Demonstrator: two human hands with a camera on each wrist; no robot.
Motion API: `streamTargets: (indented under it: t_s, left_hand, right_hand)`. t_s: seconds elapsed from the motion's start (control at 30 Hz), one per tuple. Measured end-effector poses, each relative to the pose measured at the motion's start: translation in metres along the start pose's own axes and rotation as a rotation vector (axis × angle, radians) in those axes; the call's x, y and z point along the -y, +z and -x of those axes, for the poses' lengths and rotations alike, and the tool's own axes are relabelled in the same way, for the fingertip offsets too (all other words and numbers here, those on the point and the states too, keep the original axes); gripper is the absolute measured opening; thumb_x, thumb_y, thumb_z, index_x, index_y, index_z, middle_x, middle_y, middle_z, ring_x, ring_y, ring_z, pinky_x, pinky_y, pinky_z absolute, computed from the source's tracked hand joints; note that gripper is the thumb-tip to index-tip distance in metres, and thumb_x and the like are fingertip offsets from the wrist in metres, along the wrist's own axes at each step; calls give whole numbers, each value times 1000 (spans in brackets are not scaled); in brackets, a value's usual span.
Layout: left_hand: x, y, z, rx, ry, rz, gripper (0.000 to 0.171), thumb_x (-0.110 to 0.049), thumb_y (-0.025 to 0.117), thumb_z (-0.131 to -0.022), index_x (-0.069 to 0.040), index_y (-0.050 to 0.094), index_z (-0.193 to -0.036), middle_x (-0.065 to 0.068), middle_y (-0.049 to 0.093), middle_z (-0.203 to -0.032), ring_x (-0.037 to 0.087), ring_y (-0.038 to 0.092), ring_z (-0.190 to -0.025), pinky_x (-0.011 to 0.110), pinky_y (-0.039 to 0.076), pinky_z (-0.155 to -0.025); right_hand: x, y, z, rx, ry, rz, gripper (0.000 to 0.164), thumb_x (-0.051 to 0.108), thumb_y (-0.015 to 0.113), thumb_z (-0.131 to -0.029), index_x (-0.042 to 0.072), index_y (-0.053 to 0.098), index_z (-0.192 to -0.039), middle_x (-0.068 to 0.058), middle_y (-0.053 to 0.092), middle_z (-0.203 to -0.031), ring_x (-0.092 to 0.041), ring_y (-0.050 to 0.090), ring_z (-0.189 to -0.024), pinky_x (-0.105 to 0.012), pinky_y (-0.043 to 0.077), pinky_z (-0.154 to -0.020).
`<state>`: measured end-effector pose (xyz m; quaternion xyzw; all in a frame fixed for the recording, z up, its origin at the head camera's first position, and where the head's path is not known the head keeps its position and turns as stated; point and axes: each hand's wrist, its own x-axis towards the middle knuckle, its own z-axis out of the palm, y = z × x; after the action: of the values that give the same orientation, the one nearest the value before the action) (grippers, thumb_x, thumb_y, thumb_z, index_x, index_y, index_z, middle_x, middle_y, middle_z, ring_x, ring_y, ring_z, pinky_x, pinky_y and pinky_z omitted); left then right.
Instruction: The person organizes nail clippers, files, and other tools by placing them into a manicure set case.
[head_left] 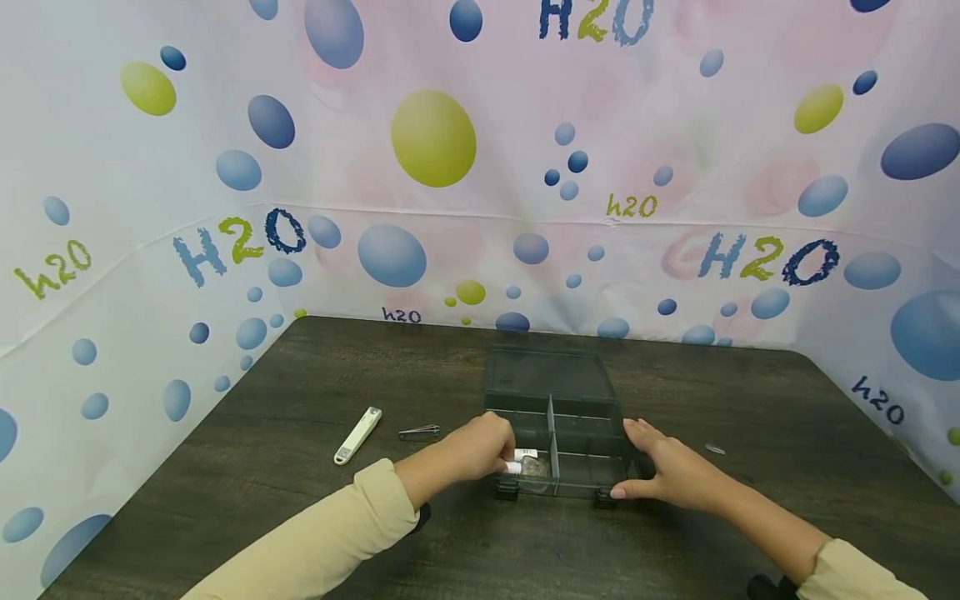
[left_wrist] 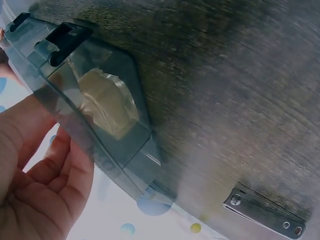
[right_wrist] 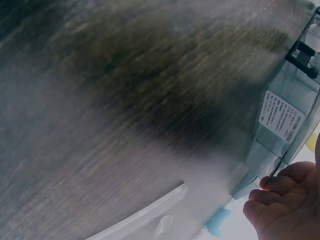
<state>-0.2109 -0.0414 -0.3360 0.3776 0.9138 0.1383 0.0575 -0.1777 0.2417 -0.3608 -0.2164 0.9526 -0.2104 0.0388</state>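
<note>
Box: a smoky clear plastic organizer box [head_left: 553, 433] with dividers and black latches is sitting open near the surface's [head_left: 300, 500] middle.
Left hand [head_left: 472, 448]: fingers curling round a small white tube [head_left: 525, 454], lowering it into a front compartment.
Right hand [head_left: 667, 471]: fingers straight, pressing the box's side wall, likely steadying it.
Left edge: white clipper [head_left: 357, 434] and metal tweezers [head_left: 419, 432] are lying flat.

White tool [head_left: 357, 434], probably nail clippers [head_left: 419, 431]

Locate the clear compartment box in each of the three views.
Head: compartment box at table centre, between both hands.
Left wrist: upper left, above the left hand's fingers.
Right wrist: right edge, its white label showing.
Shared landmark: the box's black latches, seen in all three views.
</note>
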Motion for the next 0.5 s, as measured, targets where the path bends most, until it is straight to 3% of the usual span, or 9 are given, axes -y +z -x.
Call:
streamTargets:
  t_s: [0.2,0.33,0.4,0.5]
  left_hand:
    - [1,1,0,3,2,-18,16,-2,70,-80,-5,67,-65,2,63,-62,3,43,-52,15,37,-48]
    - [6,2,1,-18,22,57,15,-5,69,-82,-5,68,-68,2,63,-63,2,44,-53,14,39,-49]
    - [10,2,3,-62,43,119,10,-6,68,-83,-5,69,-73,3,64,-69,4,48,-57,15,41,-51]
    - [17,0,8,-193,76,182,6,-8,68,-83,-4,71,-81,5,66,-77,9,56,-66,16,46,-58]
  right_hand:
    - [0,1,-1,7,9,-13,106,56,70,-71,-14,29,-139,-37,27,-142,-53,25,-131,-64,34,-98]
    - [-1,0,-1,12,13,-16,106,56,70,-71,-14,29,-139,-37,27,-142,-53,25,-131,-64,34,-98]
    - [-1,0,-1,14,17,-15,106,56,70,-71,-13,29,-139,-37,26,-142,-53,25,-131,-64,34,-97]
    - [-1,0,-1,17,21,-12,106,56,70,-70,-13,29,-139,-37,26,-142,-53,25,-131,-64,35,-97]
